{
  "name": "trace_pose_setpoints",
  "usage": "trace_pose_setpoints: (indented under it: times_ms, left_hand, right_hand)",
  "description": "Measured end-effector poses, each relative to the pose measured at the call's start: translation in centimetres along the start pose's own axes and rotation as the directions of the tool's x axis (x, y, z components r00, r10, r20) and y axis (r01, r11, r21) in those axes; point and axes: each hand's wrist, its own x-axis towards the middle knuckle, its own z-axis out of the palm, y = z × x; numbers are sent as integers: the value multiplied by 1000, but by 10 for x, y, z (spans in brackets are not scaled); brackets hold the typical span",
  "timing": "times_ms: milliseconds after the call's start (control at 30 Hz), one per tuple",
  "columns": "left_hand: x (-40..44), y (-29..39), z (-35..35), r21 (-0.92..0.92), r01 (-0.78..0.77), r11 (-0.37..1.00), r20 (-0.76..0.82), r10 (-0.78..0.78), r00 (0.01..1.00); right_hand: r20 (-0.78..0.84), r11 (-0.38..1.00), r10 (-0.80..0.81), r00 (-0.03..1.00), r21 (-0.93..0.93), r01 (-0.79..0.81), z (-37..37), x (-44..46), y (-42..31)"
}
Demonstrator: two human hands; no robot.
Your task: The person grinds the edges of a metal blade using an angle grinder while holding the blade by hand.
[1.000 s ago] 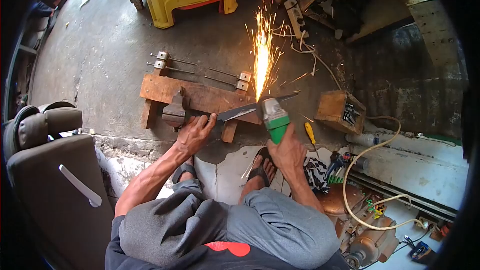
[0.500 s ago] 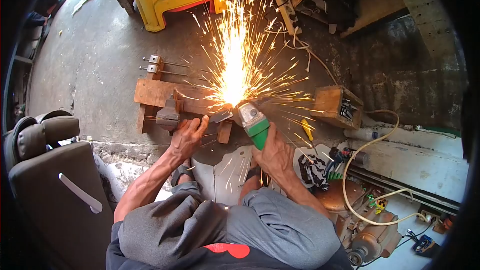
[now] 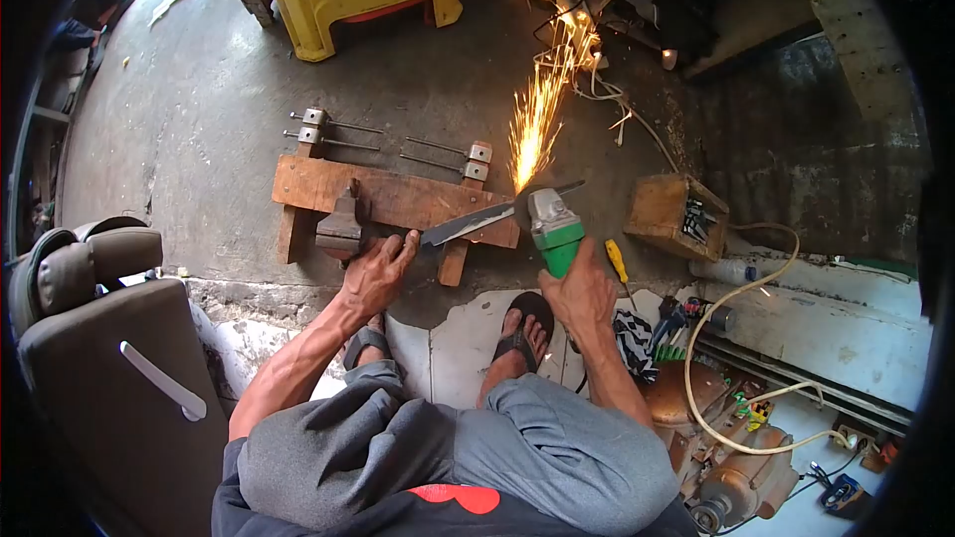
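Note:
A long dark knife blade [image 3: 468,225] with a bright lower edge lies slantwise over the right part of a wooden beam [image 3: 398,197]. My left hand [image 3: 374,276] is closed at the blade's left end, its fingers covering that end, right beside a small metal vise [image 3: 341,227]. In my right hand [image 3: 583,288] is a green angle grinder [image 3: 555,229], gripped by its body. The grinder's disc meets the blade towards its right end, and sparks [image 3: 537,134] fly away from the contact to the upper right.
Clamp blocks with long rods [image 3: 477,161] sit along the beam's far side. A yellow stool [image 3: 368,5] stands beyond. To the right are a wooden box [image 3: 660,214], a yellow screwdriver [image 3: 618,261], a pale cable [image 3: 696,338] and a rusty motor [image 3: 751,472]. A brown seat [image 3: 109,368] is at left.
My right hand has carried the grinder rightwards along the blade. The spark plume has narrowed and leans to the upper right. My left hand has barely shifted.

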Motion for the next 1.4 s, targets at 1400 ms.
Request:
trace_pose_setpoints:
  times_ms: [1400]
  left_hand:
    - [-4, 10, -2, 39, 24, 999, -5, -23, 1000]
  right_hand:
    - [-8, 983, -153, 988, -101, 151, 3, -18, -38]
